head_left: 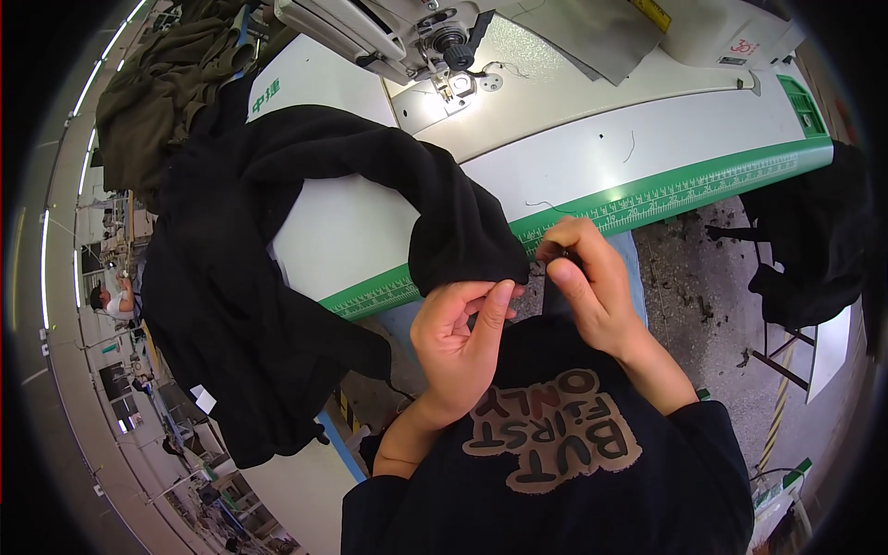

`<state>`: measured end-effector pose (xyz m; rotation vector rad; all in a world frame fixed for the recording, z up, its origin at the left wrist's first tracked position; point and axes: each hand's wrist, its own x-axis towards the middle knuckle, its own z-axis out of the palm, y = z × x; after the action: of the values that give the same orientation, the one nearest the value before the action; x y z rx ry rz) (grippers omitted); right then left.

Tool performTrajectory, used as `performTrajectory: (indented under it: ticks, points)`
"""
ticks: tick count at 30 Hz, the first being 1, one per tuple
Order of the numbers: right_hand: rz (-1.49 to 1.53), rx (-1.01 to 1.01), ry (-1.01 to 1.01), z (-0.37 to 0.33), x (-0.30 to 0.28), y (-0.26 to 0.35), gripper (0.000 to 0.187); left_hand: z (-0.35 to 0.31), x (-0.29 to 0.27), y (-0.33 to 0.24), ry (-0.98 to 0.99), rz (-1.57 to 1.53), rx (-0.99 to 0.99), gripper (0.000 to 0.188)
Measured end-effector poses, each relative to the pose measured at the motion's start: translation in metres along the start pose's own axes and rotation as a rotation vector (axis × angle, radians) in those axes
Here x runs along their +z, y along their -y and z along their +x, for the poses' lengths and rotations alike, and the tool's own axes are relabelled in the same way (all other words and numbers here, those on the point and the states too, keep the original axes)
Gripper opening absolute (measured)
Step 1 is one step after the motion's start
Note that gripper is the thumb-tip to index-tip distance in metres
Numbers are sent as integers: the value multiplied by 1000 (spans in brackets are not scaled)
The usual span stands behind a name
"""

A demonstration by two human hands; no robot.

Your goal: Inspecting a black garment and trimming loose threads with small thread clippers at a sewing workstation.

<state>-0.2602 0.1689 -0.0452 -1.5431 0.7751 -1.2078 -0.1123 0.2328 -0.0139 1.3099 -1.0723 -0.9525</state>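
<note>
A black garment point(217, 268) lies across the left of the sewing table, and one sleeve curves over the table edge toward me. My left hand point(458, 347) pinches the end of that sleeve point(467, 240) between thumb and fingers. Just to its right, my right hand point(601, 296) is closed around a small dark object point(561, 253). Most of that object is hidden by the fingers, so I cannot make out its kind. The right fingertips are close to the sleeve end but apart from it.
Beyond the sleeve stands a sewing machine point(444, 55) with its needle area lit. A green ruler strip point(703, 185) edges the white table point(555, 171), where loose threads lie. Brown garments point(166, 83) are heaped at far left. Black cloth point(805, 250) hangs on a stand at right.
</note>
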Motion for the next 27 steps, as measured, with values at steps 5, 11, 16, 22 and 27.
performTrajectory:
  ticks: [5,11,16,22,27]
  points:
    - [-167,-103,57,5,2,-2,19,6,5,-9,-10,-346,-171,12]
    - [-137,-52,103,6,-5,4,25,0,6,-2,-77,-565,-239,19]
    - [-229,-156,22,9,-5,10,28,-6,-4,10,-27,-253,-153,18]
    - [-405,-244,36,8,-7,10,30,-6,-2,5,-34,181,21,15]
    - [-453,-270,58,8,-8,12,31,-6,-5,13,-15,255,81,14]
